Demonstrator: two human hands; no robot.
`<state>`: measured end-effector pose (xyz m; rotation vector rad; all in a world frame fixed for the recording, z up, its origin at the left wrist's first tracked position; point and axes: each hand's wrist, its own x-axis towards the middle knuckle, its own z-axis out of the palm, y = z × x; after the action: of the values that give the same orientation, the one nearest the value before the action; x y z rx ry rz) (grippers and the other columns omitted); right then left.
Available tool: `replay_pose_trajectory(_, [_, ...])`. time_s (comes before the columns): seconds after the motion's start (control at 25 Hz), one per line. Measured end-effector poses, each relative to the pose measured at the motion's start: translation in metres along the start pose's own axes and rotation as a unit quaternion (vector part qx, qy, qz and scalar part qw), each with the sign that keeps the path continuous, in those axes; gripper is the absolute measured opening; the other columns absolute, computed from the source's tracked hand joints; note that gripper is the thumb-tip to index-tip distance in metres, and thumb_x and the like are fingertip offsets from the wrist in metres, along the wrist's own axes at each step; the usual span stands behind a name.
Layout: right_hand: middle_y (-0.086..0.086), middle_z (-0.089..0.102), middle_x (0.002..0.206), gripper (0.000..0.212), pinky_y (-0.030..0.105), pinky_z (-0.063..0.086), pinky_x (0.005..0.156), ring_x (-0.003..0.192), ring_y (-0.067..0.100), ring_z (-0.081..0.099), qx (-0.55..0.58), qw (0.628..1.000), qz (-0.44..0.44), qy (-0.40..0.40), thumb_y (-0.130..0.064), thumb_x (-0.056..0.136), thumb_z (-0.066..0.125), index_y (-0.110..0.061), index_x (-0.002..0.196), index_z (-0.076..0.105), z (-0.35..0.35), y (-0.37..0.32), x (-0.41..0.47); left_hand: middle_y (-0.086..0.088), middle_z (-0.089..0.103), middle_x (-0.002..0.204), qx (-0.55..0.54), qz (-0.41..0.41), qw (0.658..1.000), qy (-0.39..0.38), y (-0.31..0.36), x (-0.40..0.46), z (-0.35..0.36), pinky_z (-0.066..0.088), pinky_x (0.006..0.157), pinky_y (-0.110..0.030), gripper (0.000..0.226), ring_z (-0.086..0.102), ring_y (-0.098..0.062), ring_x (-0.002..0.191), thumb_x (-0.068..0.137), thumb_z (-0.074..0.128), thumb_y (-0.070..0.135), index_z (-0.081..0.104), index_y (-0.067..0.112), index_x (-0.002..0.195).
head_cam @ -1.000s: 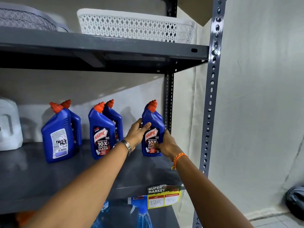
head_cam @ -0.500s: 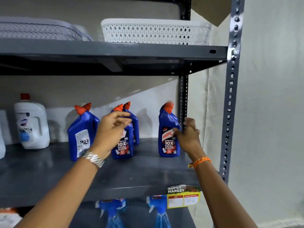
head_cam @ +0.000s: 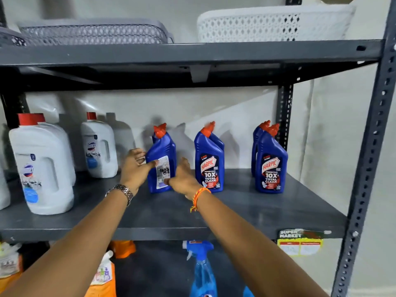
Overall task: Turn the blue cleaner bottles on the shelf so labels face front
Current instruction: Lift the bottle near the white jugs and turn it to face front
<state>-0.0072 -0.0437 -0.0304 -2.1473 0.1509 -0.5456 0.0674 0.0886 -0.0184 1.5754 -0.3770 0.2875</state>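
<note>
Three front blue cleaner bottles with orange caps stand on the grey shelf, each with another bottle close behind it. The left blue bottle shows its white back label to the front. My left hand grips its left side, thumb on the label. My right hand holds its lower right side. The middle blue bottle and the right blue bottle show their red and white front labels.
Two white jugs with red caps stand left of the blue bottles. A grey basket and a white basket sit on the shelf above. A blue spray bottle stands below. The steel upright bounds the right side.
Both hands have left the right bottle and moved left onto the left bottle. The camera view has swung left, bringing both white jugs into sight.
</note>
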Motion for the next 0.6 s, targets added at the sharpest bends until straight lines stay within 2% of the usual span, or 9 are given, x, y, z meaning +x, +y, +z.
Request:
replay_pose_trajectory(0.08, [0.017, 0.054, 0.137, 0.079, 0.037, 0.05, 0.099, 0.127, 0.035, 0.056, 0.019, 0.997, 0.077, -0.017, -0.006, 0.075, 0.08, -0.002, 0.14, 0.034, 0.007, 0.009, 0.022, -0.009, 0.062, 0.117, 0.032, 0.012, 0.999, -0.034, -0.006, 0.012, -0.002, 0.054, 0.081, -0.021, 0.052, 0.063, -0.013, 0.095, 0.081, 0.077, 0.003, 0.054, 0.007, 0.127])
replay_pose_trajectory(0.16, [0.017, 0.063, 0.132, 0.071, 0.04, 0.053, 0.1, 0.123, 0.035, 0.061, 0.046, 0.992, 0.109, -0.038, 0.0, 0.075, 0.079, -0.001, 0.135, 0.042, 0.014, 0.017, 0.039, -0.014, 0.068, 0.12, 0.058, 0.014, 0.997, -0.039, -0.013, 0.025, -0.008, 0.056, 0.094, -0.039, 0.047, 0.066, -0.023, 0.101, 0.084, 0.075, 0.009, 0.059, 0.005, 0.127])
replay_pose_trajectory(0.28, [0.021, 0.069, 0.129, 0.056, 0.051, 0.051, 0.106, 0.12, 0.037, 0.065, 0.11, 0.987, 0.104, -0.056, 0.008, 0.075, 0.078, 0.002, 0.127, 0.059, 0.023, 0.026, 0.05, -0.021, 0.074, 0.115, 0.081, 0.006, 0.994, -0.071, -0.022, 0.032, -0.016, 0.056, 0.097, -0.052, 0.035, 0.071, -0.034, 0.106, 0.086, 0.073, 0.012, 0.066, 0.005, 0.12])
replay_pose_trajectory(0.44, [0.016, 0.07, 0.126, 0.052, 0.054, 0.051, 0.105, 0.119, 0.037, 0.065, 0.145, 0.987, 0.037, -0.049, 0.0, 0.078, 0.08, -0.001, 0.125, 0.058, 0.017, 0.015, 0.05, -0.021, 0.072, 0.113, 0.057, 0.02, 0.995, -0.083, -0.004, 0.038, -0.028, 0.057, 0.095, -0.054, 0.028, 0.07, -0.038, 0.107, 0.089, 0.07, 0.012, 0.067, 0.003, 0.116])
replay_pose_trajectory(0.48, [0.01, 0.07, 0.12, 0.046, 0.054, 0.055, 0.1, 0.115, 0.035, 0.066, 0.168, 0.984, 0.026, -0.055, -0.002, 0.081, 0.079, -0.007, 0.122, 0.058, 0.013, 0.009, 0.049, -0.02, 0.071, 0.111, 0.038, 0.028, 0.996, -0.08, 0.004, 0.041, -0.032, 0.057, 0.095, -0.054, 0.028, 0.069, -0.039, 0.107, 0.089, 0.069, 0.011, 0.067, 0.002, 0.116])
replay_pose_trajectory(0.6, [-0.001, 0.068, 0.109, 0.036, 0.048, 0.065, 0.071, 0.106, 0.031, 0.069, 0.257, 0.962, 0.028, -0.09, -0.002, 0.086, 0.074, -0.019, 0.111, 0.054, 0.002, -0.01, 0.043, -0.013, 0.068, 0.105, 0.022, 0.058, 0.994, -0.095, 0.027, 0.046, -0.037, 0.056, 0.097, -0.055, 0.024, 0.068, -0.04, 0.108, 0.089, 0.07, 0.012, 0.067, 0.006, 0.112])
